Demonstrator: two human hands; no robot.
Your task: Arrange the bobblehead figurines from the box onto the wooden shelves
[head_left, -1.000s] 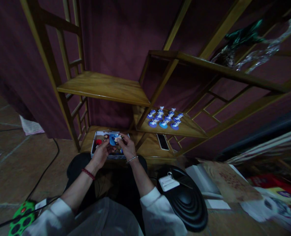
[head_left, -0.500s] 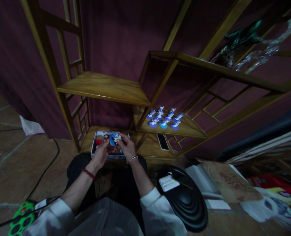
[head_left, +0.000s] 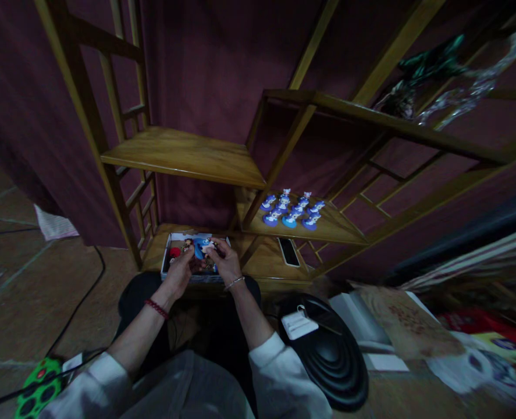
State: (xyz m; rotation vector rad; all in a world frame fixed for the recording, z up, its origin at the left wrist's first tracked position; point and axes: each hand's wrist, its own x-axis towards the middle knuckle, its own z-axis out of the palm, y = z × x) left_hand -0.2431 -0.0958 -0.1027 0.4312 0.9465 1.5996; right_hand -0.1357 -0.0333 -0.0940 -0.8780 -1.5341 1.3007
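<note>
A small blue-and-white figurine [head_left: 200, 247] is held between my two hands, above a shallow box. Its blue round part lies at the fingers of my left hand [head_left: 180, 271], which is closed on it. My right hand [head_left: 226, 263] pinches the white part of the figurine between thumb and fingers. Below them the open white-rimmed box [head_left: 167, 256] contains a red item [head_left: 175, 252] and other small pieces, partly covered by my hands. Several purple-and-white figurines [head_left: 291, 217] stand in rows on the shelf to the right, one of them on a lighter blue base.
The wooden shelf unit [head_left: 188, 154] stands ahead against a dark red curtain. A phone [head_left: 288, 252] lies on the bottom board. On the floor are a black rippled base [head_left: 331, 355] bearing a white case [head_left: 299, 325], a paper bag [head_left: 410, 323] and a green item [head_left: 39, 387] with cables.
My hands stay in nearly the same place. The blue part of the figurine has turned a little between my fingers and shows a narrower side.
</note>
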